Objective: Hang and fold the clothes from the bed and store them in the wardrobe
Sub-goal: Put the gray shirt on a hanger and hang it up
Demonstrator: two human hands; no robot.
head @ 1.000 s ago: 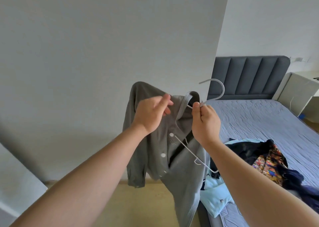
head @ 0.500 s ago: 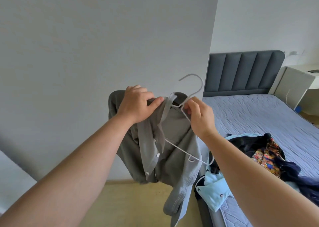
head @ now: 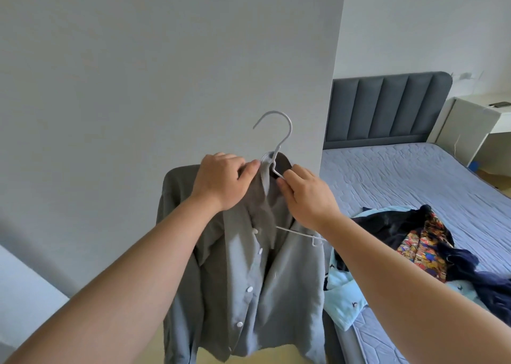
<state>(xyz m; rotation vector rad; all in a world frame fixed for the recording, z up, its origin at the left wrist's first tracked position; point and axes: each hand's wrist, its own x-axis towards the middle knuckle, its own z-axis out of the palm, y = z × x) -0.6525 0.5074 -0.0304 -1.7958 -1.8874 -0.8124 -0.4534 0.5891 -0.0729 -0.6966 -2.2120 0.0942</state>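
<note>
1. Since the earlier frame, the hanger [head: 279, 131] hook has swung upright above the collar of the grey shirt [head: 249, 280].
2. Your left hand [head: 221, 181] pinches the collar; your right hand [head: 307, 195] pinches the hanger's wire arm.
3. The shirt hangs in mid-air beside the bed [head: 414, 175], which carries a clothes pile [head: 420, 239].

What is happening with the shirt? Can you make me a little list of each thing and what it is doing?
left hand: grips the collar of the grey shirt
right hand: pinches the hanger just below its hook
grey shirt: held up in the air, white buttons showing
hanger: white, hook pointing up, one arm poking out in front of the shirt
pile of clothes: lying on the bed, with dark, patterned and light blue pieces
wardrobe: not in view
</note>
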